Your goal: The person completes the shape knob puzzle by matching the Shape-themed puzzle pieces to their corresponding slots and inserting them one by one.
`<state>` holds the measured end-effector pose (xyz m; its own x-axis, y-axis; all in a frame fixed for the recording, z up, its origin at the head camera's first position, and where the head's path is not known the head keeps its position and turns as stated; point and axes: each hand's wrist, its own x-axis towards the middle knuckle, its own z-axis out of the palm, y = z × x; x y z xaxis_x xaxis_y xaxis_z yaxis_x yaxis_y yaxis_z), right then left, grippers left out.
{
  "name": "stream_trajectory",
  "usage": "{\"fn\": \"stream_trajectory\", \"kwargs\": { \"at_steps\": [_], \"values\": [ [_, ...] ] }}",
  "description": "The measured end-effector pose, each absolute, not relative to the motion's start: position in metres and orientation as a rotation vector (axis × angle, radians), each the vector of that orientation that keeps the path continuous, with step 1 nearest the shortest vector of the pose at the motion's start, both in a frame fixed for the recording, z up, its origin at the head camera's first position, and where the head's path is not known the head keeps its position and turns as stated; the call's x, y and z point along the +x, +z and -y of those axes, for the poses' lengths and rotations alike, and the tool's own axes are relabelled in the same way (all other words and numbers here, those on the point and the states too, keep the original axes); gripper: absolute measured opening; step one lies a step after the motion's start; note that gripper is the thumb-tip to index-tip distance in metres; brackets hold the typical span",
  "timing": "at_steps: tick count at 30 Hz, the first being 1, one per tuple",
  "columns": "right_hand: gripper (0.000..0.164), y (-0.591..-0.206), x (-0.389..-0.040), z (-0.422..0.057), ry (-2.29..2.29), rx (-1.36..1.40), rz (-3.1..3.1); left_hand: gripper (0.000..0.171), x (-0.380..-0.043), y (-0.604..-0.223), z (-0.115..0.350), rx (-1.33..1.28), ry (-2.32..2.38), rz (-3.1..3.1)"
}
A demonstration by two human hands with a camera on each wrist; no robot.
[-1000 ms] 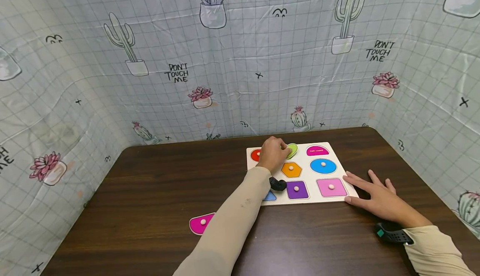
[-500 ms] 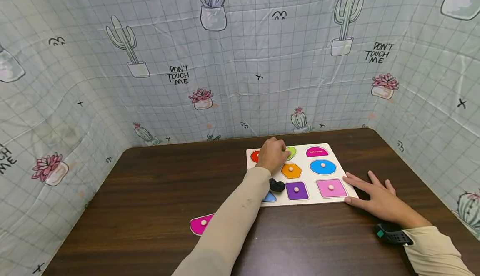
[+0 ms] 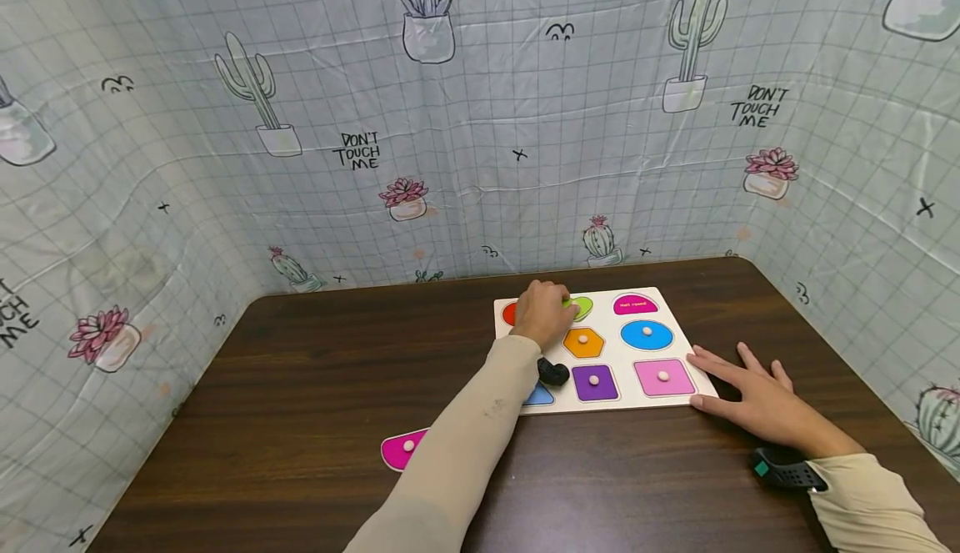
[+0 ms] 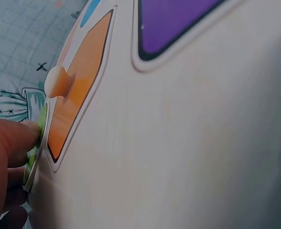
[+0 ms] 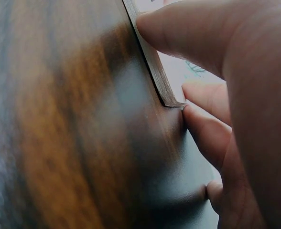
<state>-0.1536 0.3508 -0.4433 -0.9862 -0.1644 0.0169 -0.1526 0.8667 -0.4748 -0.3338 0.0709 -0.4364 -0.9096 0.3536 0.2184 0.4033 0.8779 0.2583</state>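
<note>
A white puzzle board with coloured knobbed shapes lies toward the back right of the table. My left hand pinches a green oval puzzle piece over the board's back row; the fingers hide its knob and part of its left side. In the left wrist view, that green piece sits beside the orange hexagon, its lower edge slightly raised. My right hand lies spread at the board's near right corner. Thumb and fingertips touch the edges, as the right wrist view also shows.
A magenta half-round piece lies on the table, partly behind my left forearm. The matching magenta recess, marked with printed words, is at the board's back right. A patterned cloth hangs behind the brown table.
The green piece has turned and settled lower and flatter against the board, with my left hand still holding it. My right hand stays in place at the corner.
</note>
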Motion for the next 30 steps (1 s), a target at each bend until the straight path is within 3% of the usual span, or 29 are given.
{"fn": "stream_trajectory", "kwargs": {
  "at_steps": [12,30],
  "values": [
    [0.074,-0.444,-0.155,-0.352,-0.758,-0.253,-3.020,0.032,-0.338,-0.436,-0.056,-0.739,-0.613,2.895],
    [0.074,-0.446,-0.154,-0.351,-0.769,-0.252,-3.019,0.037,-0.339,-0.439,-0.053,-0.735,-0.571,2.909]
  ]
}}
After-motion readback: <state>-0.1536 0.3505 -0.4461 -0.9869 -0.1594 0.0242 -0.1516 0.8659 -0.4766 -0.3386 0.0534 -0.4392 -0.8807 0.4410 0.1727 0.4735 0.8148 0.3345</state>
